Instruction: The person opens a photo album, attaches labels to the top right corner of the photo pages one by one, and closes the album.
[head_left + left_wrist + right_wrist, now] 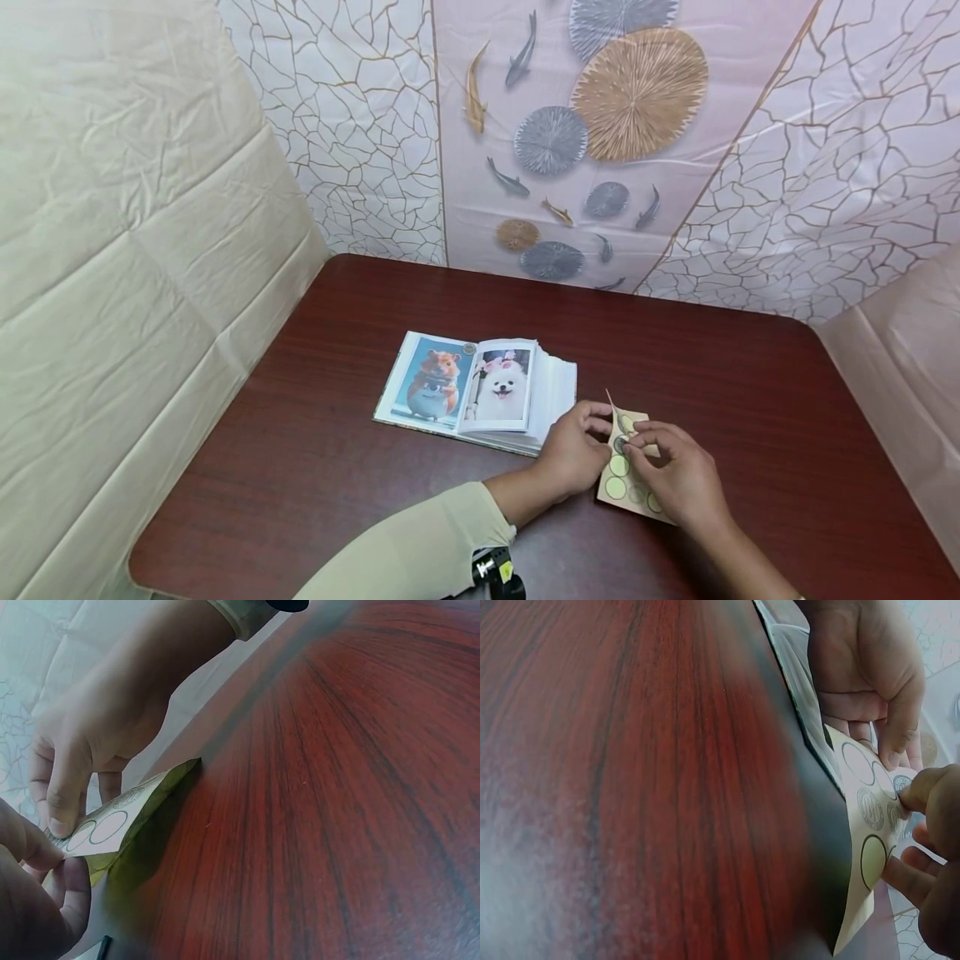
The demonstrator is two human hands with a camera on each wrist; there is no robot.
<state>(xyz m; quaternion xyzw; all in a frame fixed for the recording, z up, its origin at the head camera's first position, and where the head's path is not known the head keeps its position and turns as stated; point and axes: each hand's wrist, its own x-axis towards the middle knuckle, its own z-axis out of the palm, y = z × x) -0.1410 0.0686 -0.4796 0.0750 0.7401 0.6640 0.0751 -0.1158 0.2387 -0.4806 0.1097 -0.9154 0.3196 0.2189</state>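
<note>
A tan sticker sheet (617,489) with rows of circles, some pale yellow and some grey and patterned, is tilted up off the table between both hands. My left hand (573,450) holds its left edge, thumb on the face and fingers behind. With thumb and forefinger, my right hand (682,479) pinches at a grey round sticker (621,444) near the sheet's middle. The right wrist view has the sheet (855,840) from the side, left hand (866,667) above and right hand (934,862) below. Fingertips partly hide the pinched sticker.
Left of the hands lies an open photo album (558,387), showing a hamster picture and a white dog picture; a small round grey sticker (469,348) sits on its left page. The dark red wooden table (300,475) meets draped cloth walls at the back and sides.
</note>
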